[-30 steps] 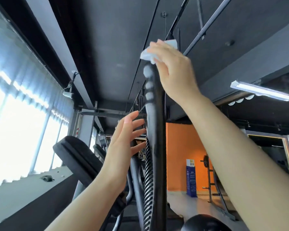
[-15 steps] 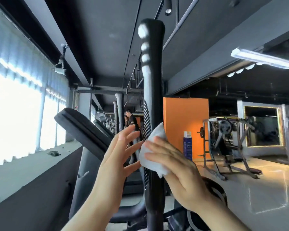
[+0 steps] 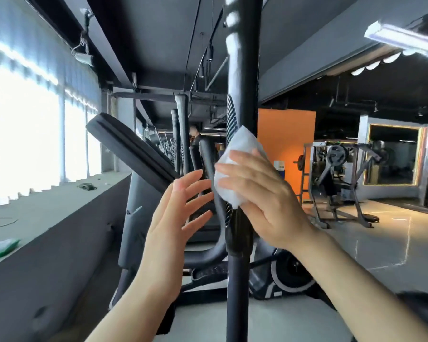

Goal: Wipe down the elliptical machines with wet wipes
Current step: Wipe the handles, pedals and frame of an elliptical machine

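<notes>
Currently wiping handlebar (image 3: 242,77): right hand (image 3: 265,196) presses wet wipe (image 3: 235,166) around the grip, mid-height; left hand (image 3: 173,218) open, holding nothing. Next: likely sweep down toward the bare lower tube.

— What kind of place is this?
— A gym: elliptical machines (image 3: 181,134) stand in a row along a bright window wall (image 3: 22,134).
— What else marks it?
— A weight rack with plates (image 3: 336,169) on a polished floor (image 3: 381,238), a framed mirror (image 3: 391,154), an orange wall (image 3: 286,134) and a dark exposed ceiling (image 3: 158,33).
</notes>
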